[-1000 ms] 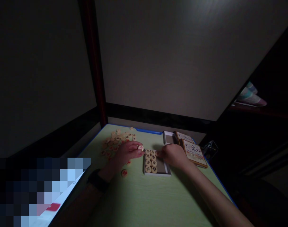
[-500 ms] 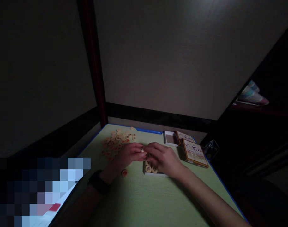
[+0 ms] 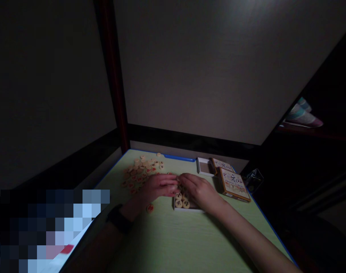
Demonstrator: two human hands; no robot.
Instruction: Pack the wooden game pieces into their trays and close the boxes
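Observation:
Several round game pieces with dark characters (image 3: 178,203) lie in an open white-edged box (image 3: 187,209) on the green table. My right hand (image 3: 200,190) is over this box and hides much of it, with its fingers curled downward; what they hold, if anything, is hidden. Beside it, my left hand (image 3: 158,186) reaches to the box's left edge, fingers together and pointing right, and no piece can be made out in them. The fingertips of both hands nearly meet. A loose pile of pieces (image 3: 141,167) spreads behind my left hand, and one red-marked piece (image 3: 150,208) lies apart in front of it.
At the back right are an open white tray (image 3: 206,167) and two printed boxes, the nearer one (image 3: 234,184) overlapping the other. A dark container (image 3: 254,180) stands by the right edge. A blue strip (image 3: 178,157) runs along the back edge, near the wall.
The fingers of my right hand have drawn together and moved slightly right. My left hand has shifted slightly right, and the pale piece seen between the hands no longer shows.

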